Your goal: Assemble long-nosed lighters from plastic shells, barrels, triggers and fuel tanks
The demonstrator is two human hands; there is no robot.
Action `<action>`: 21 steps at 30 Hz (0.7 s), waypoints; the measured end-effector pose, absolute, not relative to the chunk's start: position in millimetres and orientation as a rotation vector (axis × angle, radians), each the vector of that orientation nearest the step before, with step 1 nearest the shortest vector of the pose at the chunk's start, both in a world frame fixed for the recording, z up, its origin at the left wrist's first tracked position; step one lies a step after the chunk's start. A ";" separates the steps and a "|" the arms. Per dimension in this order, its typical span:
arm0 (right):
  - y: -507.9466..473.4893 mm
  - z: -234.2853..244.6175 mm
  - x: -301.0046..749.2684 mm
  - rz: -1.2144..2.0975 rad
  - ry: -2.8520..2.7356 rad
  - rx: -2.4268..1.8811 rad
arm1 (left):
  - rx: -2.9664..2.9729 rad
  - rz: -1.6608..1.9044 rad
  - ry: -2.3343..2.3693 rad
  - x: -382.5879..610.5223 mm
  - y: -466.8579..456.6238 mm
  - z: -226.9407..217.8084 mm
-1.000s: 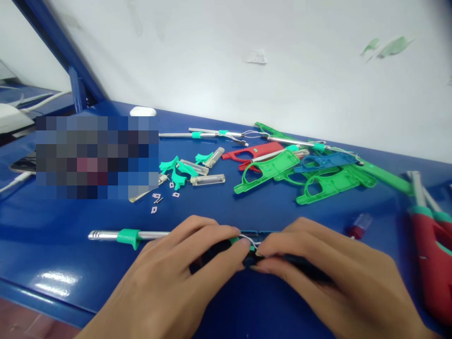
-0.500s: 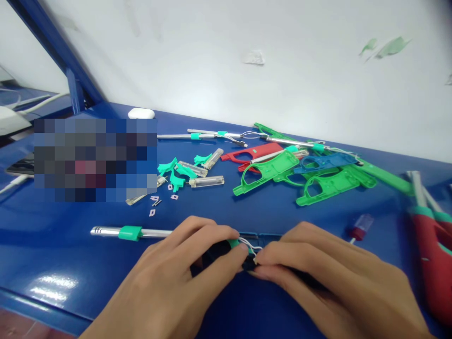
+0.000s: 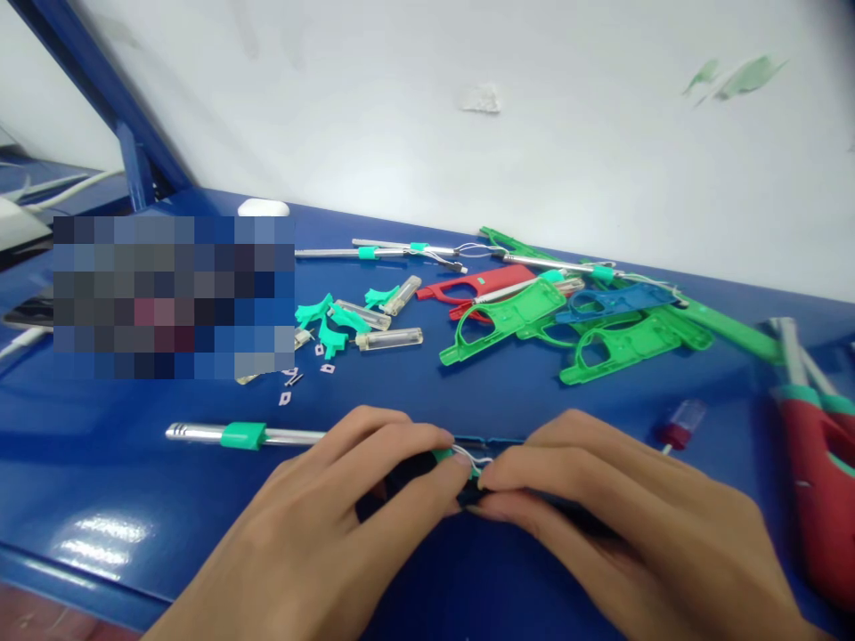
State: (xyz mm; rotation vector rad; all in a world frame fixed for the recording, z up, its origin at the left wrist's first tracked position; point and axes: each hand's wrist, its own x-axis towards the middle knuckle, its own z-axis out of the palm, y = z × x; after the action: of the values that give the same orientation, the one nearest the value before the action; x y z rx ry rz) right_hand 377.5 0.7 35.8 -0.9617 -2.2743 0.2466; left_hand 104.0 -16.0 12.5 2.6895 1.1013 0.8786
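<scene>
A partly assembled stick lighter lies low over the blue table between my hands. Its metal tube (image 3: 294, 437) with a green sleeve (image 3: 243, 435) points left. Fingers of my left hand (image 3: 340, 499) close over the lighter's body, covering most of it. My right hand (image 3: 614, 507) pinches at the other end, thumb and forefinger together beside thin white wires (image 3: 471, 458). A dark blue edge of the casing (image 3: 498, 441) shows between the hands. What exactly the right fingertips grip is hidden, but they are on the lighter.
Beyond lie green casing halves (image 3: 511, 320), a red casing (image 3: 481, 285), clear fuel tanks (image 3: 391, 339), turquoise triggers (image 3: 332, 336) and metal tubes with wires (image 3: 387, 253). A screwdriver (image 3: 685, 423) and red lighters (image 3: 808, 481) are at right. A blurred patch covers the left.
The view has shifted slightly. My right fingertips have moved a little at the wires, and the dark piece between the hands is less visible. Both hands keep hold of the lighter.
</scene>
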 end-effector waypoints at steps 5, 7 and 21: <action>2.2 37.1 385.1 0.426 -2.307 -0.930 | 2.607 0.903 1.107 107.9 -14.8 17.3; 1.2 37.1 390.5 0.449 -2.362 -0.961 | 2.588 0.913 1.118 108.4 -14.3 16.6; 10.0 42.6 380.3 0.589 -2.219 -0.931 | 2.733 0.769 1.110 100.8 -22.9 8.6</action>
State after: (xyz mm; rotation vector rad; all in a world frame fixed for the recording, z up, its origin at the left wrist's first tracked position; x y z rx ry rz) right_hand 380.3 10.0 42.6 -0.9313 -2.2192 0.5888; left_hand 100.8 -22.9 8.6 2.7327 1.1097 0.7691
